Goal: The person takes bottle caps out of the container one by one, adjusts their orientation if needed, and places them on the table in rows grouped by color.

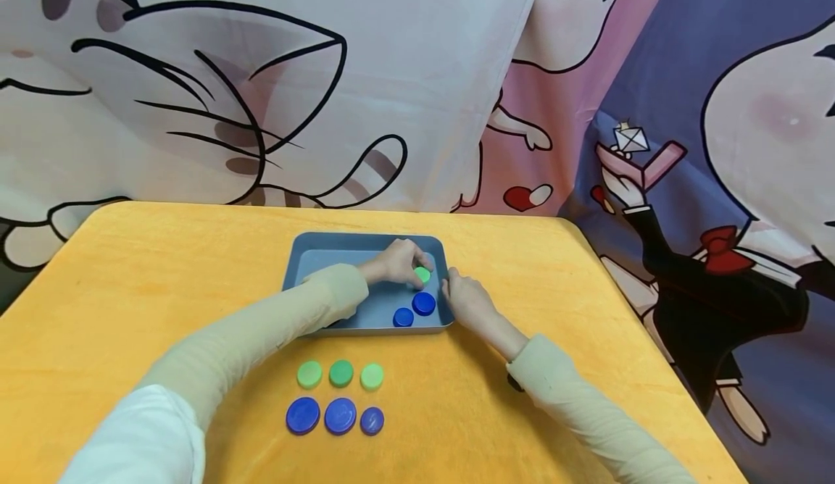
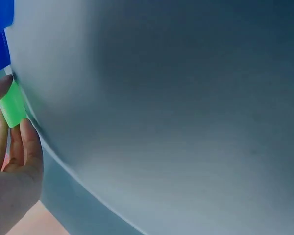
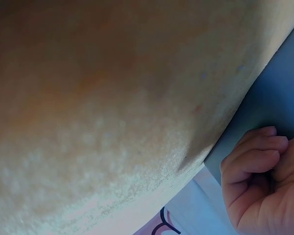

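My left hand (image 1: 399,261) reaches over the grey-blue tray (image 1: 355,250) and pinches a light green bottle cap (image 1: 422,274) between thumb and fingers. In the left wrist view the green cap (image 2: 13,105) shows its smooth side, close to the tray wall. Two blue bottle caps, a larger one (image 1: 424,303) and a smaller one (image 1: 403,317), lie in the tray's near right part. At the tray's right rim, my right hand (image 1: 471,301) holds the edge with curled fingers; the right wrist view hides the thumb and the contact with the rim.
On the yellow tabletop (image 1: 196,266), in front of the tray, lie a row of three green caps (image 1: 341,373) and a row of three blue caps (image 1: 340,416). A cartoon-printed curtain (image 1: 417,107) hangs behind the table and along its right side.
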`<action>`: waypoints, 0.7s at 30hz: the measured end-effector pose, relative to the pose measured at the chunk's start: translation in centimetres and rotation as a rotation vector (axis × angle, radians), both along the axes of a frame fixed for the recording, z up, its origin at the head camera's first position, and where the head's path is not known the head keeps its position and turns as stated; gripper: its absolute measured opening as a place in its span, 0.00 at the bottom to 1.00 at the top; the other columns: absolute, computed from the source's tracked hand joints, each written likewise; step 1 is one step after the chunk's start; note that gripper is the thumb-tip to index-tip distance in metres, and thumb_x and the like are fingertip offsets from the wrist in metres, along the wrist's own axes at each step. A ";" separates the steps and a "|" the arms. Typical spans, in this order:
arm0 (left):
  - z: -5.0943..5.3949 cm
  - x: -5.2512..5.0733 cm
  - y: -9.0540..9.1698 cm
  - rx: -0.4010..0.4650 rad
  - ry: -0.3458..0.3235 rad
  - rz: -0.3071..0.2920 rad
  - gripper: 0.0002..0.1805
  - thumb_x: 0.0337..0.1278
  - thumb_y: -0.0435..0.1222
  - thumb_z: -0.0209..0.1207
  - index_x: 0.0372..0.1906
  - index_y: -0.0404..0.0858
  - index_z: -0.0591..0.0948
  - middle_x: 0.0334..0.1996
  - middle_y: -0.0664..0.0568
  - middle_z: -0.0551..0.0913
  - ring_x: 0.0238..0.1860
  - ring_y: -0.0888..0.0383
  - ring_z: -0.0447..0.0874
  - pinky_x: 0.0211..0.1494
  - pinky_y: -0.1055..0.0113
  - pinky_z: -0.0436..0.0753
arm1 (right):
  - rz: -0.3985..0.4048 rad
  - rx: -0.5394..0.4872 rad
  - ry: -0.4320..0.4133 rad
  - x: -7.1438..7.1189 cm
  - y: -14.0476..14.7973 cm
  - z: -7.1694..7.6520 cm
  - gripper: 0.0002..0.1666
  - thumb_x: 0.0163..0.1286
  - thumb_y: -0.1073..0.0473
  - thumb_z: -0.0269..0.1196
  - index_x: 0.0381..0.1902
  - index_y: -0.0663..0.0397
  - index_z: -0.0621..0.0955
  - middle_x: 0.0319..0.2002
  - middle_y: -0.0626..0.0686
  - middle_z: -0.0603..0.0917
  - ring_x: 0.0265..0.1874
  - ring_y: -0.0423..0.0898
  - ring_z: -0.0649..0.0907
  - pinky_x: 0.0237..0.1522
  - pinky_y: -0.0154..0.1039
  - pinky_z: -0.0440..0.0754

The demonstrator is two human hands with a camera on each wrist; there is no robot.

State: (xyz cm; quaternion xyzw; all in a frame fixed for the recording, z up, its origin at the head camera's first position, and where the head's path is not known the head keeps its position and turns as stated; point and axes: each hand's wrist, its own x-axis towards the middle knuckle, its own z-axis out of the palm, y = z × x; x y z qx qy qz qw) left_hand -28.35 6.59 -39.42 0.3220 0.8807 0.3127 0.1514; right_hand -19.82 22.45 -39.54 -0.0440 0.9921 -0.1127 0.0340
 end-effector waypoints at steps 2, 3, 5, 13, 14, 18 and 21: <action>0.3 0.2 -0.1 0.010 -0.002 0.019 0.19 0.43 0.33 0.72 0.46 0.37 0.86 0.45 0.47 0.87 0.44 0.56 0.85 0.45 0.69 0.83 | 0.000 -0.001 0.001 0.0 0.0 0.0 0.13 0.76 0.58 0.48 0.39 0.64 0.73 0.18 0.54 0.72 0.16 0.46 0.75 0.16 0.34 0.68; 0.4 0.3 -0.1 0.019 -0.002 0.028 0.19 0.42 0.33 0.72 0.46 0.37 0.86 0.45 0.47 0.87 0.44 0.56 0.85 0.44 0.68 0.83 | 0.001 -0.001 0.003 0.0 0.0 0.0 0.13 0.76 0.58 0.48 0.39 0.65 0.73 0.18 0.54 0.72 0.16 0.46 0.75 0.16 0.34 0.68; 0.8 0.6 -0.2 0.035 -0.006 0.047 0.19 0.42 0.33 0.72 0.45 0.36 0.87 0.45 0.46 0.87 0.45 0.56 0.85 0.44 0.68 0.83 | 0.004 -0.004 0.008 0.1 0.0 0.1 0.13 0.76 0.58 0.48 0.39 0.65 0.73 0.18 0.54 0.72 0.16 0.47 0.75 0.16 0.34 0.68; 2.0 1.9 -0.7 0.050 0.024 0.043 0.18 0.41 0.33 0.73 0.43 0.36 0.87 0.42 0.47 0.88 0.41 0.57 0.85 0.42 0.69 0.83 | -0.002 -0.001 0.012 0.2 0.1 -0.2 0.13 0.76 0.58 0.49 0.38 0.65 0.73 0.18 0.54 0.72 0.15 0.47 0.75 0.16 0.34 0.69; 2.2 2.1 -0.8 0.059 0.029 0.044 0.17 0.41 0.33 0.73 0.42 0.36 0.87 0.41 0.47 0.88 0.41 0.57 0.85 0.41 0.70 0.83 | 0.002 0.002 0.020 0.2 0.1 -0.2 0.13 0.76 0.58 0.49 0.38 0.65 0.73 0.17 0.54 0.72 0.15 0.47 0.75 0.16 0.35 0.69; 3.1 3.0 -1.3 0.096 0.037 0.042 0.16 0.41 0.32 0.73 0.41 0.35 0.88 0.39 0.47 0.89 0.37 0.58 0.86 0.38 0.71 0.83 | 0.020 -0.008 0.055 0.2 0.1 -0.1 0.13 0.75 0.59 0.50 0.37 0.66 0.73 0.17 0.55 0.72 0.15 0.47 0.75 0.16 0.36 0.69; 3.6 3.8 -1.7 0.110 0.023 0.038 0.16 0.41 0.33 0.73 0.41 0.36 0.87 0.39 0.47 0.89 0.35 0.60 0.86 0.36 0.72 0.83 | 0.030 -0.009 0.066 0.2 0.1 -0.2 0.13 0.75 0.59 0.50 0.37 0.66 0.73 0.17 0.55 0.72 0.15 0.48 0.75 0.16 0.36 0.69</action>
